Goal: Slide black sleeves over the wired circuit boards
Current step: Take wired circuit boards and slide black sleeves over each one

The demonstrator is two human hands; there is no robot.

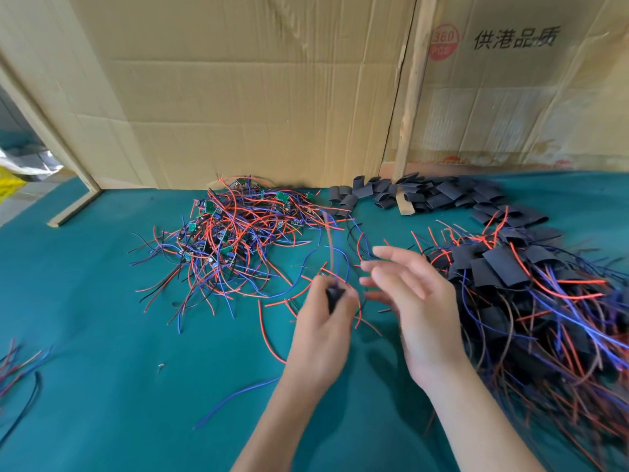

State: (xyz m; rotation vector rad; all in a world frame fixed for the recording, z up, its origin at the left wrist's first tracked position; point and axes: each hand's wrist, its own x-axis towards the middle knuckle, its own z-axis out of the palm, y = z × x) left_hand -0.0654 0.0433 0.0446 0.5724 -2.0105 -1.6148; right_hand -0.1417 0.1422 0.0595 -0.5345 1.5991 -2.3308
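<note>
Black sleeves [422,195] lay loose in a heap at the far edge of the desk [102,335], right against the cardboard wall [255,97] and around the foot of a wooden slat [410,97] that leaned there. Bare wired circuit boards [231,229] sat in a tangle of red, blue and black leads further left along that same far edge, small green boards showing among the wires. Toward the right edge a large pile of sleeved boards [503,267] spread out, each wrapped in black with coloured wires trailing toward the near right corner.

Between the two piles, over the middle of the green-covered desk, the left hand [326,321] was raised with its fingers curled round one black sleeve [335,296]; the motion blur made it hard to see whether a board was inside it. A blurred bundle of wires [329,247] rose from the top of that sleeve toward the far edge. The right hand [412,301] hung just beside it, apart from the sleeve, its fingers [391,253] straight and spread and holding nothing, the palm turned toward the left hand.

Stray single wires lay on the desk near the hands, among them a blue wire [235,400] close to the left forearm. A few more loose wires [20,366] lay at the left edge. Printed characters and a round red stamp [444,42] showed on the cardboard above the right end of the desk.
</note>
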